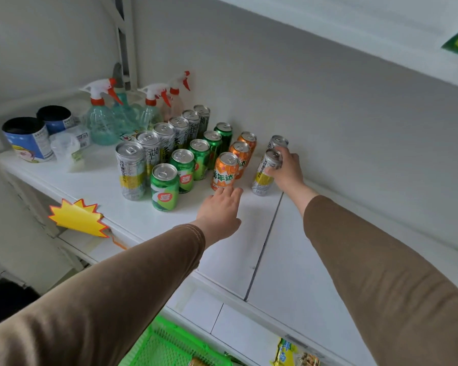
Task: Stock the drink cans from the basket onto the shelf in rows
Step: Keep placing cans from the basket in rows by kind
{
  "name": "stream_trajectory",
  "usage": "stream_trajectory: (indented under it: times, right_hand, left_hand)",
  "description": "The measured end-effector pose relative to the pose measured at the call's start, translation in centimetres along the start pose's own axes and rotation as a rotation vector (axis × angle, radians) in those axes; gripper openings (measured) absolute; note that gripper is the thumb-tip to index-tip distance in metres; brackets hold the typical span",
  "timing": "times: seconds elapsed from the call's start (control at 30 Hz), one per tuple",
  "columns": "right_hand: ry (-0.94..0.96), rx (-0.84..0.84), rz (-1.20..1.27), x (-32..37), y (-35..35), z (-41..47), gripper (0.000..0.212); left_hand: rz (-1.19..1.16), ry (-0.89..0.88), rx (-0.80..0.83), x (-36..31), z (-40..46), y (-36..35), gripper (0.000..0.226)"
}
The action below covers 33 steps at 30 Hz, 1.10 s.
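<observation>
I see a white shelf: silver-and-yellow cans, green cans right of them, orange cans beyond; my sleeves are brown.

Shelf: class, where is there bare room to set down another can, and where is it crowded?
Free: the shelf in front of the silver can in the right hand, and its front strip before the green cans. Crowded: the left end, with spray bottles and tubs.

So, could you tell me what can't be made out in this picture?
- Head view: the green basket is cut off by the bottom edge, so its contents can't be counted.
- The rear silver can is mostly hidden behind the front one and the right hand.
- Small print on the blue tubs is unreadable.
</observation>
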State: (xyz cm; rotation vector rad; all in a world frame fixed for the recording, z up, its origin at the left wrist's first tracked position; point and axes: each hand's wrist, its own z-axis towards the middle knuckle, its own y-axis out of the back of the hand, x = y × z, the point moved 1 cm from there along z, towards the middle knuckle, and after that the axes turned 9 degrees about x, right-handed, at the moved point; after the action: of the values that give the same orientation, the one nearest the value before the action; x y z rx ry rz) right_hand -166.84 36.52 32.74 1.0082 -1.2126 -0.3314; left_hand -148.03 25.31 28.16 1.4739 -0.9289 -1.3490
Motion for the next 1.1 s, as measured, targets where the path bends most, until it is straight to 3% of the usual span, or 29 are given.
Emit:
stream_trajectory:
  times: [0.67, 0.83, 1.1]
  right_hand:
    - [0.014, 0.034, -0.083, -0.7, -0.7, 2.3, 0.077]
    - [-0.001, -0.046, -0.093, -0.2, -1.7, -0.6, 0.089]
    - [0.098, -0.119, -0.14, 1.4, -6.0, -11.2, 0.087]
  left_hand:
    - [0.027, -0.013, 0.041, 1.0, 0.2, -0.7, 0.073]
    - [0.037, -0.001, 0.043, 1.9, -1.0, -0.2, 0.076]
    - [0.033, 0.009, -0.008, 4.0, -5.2, 0.8, 0.081]
